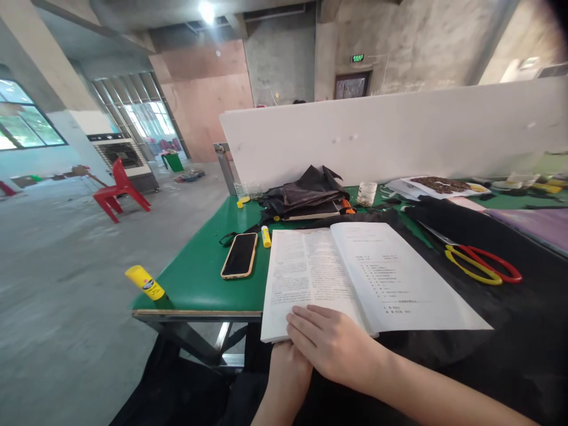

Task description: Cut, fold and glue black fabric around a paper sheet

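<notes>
Book [412, 278] of thin matte paper, its rectangular pages softly curved at the fold [355, 285], lies open at the near edge of the smooth green desk [199, 278], its long axis pointing away from the hands and tipped leftward. The right hand [332, 343] rests flat on the left page [290, 272], fingers [310, 322] nearly together; the left hand [290, 364] sits under it, its fingers hidden, their state impossible to tell.

Decent gap on the green tabletop [190, 275] left of centre, between big glue stick [145, 283] and phone [239, 255]. Open book [350, 272] fills lower centre; dark fabric pile [306, 190] and white panel [390, 136] block behind it. Scissors [479, 263] crowd the right.
</notes>
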Action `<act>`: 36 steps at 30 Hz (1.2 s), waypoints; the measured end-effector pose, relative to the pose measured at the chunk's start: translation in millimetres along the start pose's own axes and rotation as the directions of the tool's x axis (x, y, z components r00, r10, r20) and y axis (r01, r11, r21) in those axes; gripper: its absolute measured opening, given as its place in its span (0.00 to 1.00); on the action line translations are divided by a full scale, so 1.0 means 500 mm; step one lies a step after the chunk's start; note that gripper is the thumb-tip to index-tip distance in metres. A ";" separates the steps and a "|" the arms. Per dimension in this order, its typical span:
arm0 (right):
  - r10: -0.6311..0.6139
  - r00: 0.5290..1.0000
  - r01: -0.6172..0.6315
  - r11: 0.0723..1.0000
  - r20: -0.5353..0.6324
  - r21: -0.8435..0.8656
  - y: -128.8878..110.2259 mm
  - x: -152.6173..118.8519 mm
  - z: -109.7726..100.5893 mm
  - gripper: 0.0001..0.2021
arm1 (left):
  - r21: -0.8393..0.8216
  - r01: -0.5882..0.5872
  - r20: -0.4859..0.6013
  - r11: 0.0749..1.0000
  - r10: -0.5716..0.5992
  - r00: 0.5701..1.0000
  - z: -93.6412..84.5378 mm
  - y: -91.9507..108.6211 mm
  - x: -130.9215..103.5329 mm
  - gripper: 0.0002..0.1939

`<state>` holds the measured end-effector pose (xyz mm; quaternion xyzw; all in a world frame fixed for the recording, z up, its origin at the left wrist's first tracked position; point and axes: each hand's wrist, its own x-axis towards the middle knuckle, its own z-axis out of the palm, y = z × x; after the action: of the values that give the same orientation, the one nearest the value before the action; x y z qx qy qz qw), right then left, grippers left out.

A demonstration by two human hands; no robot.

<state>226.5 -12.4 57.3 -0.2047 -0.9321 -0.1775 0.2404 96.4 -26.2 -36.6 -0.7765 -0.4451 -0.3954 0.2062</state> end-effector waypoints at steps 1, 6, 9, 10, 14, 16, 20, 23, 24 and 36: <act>0.020 1.000 -0.020 1.000 0.025 0.015 0.001 -0.004 0.002 0.13 | -0.002 -0.033 -0.006 0.999 0.033 0.999 -0.001 -0.001 -0.001 0.14; 0.152 0.966 -0.189 0.967 0.209 0.171 0.014 -0.017 -0.023 0.20 | -0.083 -0.069 0.021 0.994 0.071 0.997 -0.022 0.009 0.007 0.11; 0.202 0.941 -0.261 0.944 0.270 0.201 0.021 -0.027 -0.036 0.25 | -0.137 -0.029 0.010 0.990 0.031 0.999 -0.048 0.020 0.004 0.09; 0.208 0.939 -0.266 0.943 0.274 0.198 0.023 -0.031 -0.038 0.26 | -0.154 -0.035 0.003 0.988 0.036 0.999 -0.060 0.020 -0.001 0.10; 0.230 0.932 -0.280 0.948 0.279 0.153 0.028 -0.045 -0.033 0.26 | -0.286 0.023 -0.018 0.958 -0.030 0.999 -0.116 -0.003 -0.043 0.18; 0.243 0.929 -0.287 0.949 0.280 0.129 0.025 -0.044 -0.026 0.26 | -0.404 0.349 0.018 0.846 -0.374 0.927 -0.138 -0.029 -0.065 0.13; 0.278 0.922 -0.309 0.948 0.269 0.080 0.013 -0.028 -0.003 0.27 | -0.593 0.797 0.350 0.116 -0.855 0.384 -0.140 -0.077 -0.077 0.14; 0.292 0.915 -0.319 0.946 0.277 0.059 0.005 -0.015 0.014 0.27 | -0.614 0.758 0.581 -0.221 -0.776 0.245 -0.126 -0.090 -0.059 0.22; 0.292 0.915 -0.319 0.946 0.278 0.054 0.005 -0.013 0.017 0.27 | -0.609 0.751 0.619 -0.256 -0.745 0.248 -0.124 -0.090 -0.051 0.23; 0.338 0.900 -0.408 0.876 0.276 0.257 0.055 -0.053 -0.012 0.21 | -0.543 0.799 0.587 0.260 -0.563 0.582 -0.187 -0.059 0.051 0.18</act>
<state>263.0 0.8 54.7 -0.3598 -0.9117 0.0441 0.1931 38.1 -60.2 39.2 -0.5551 -0.5469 -0.4802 -0.4026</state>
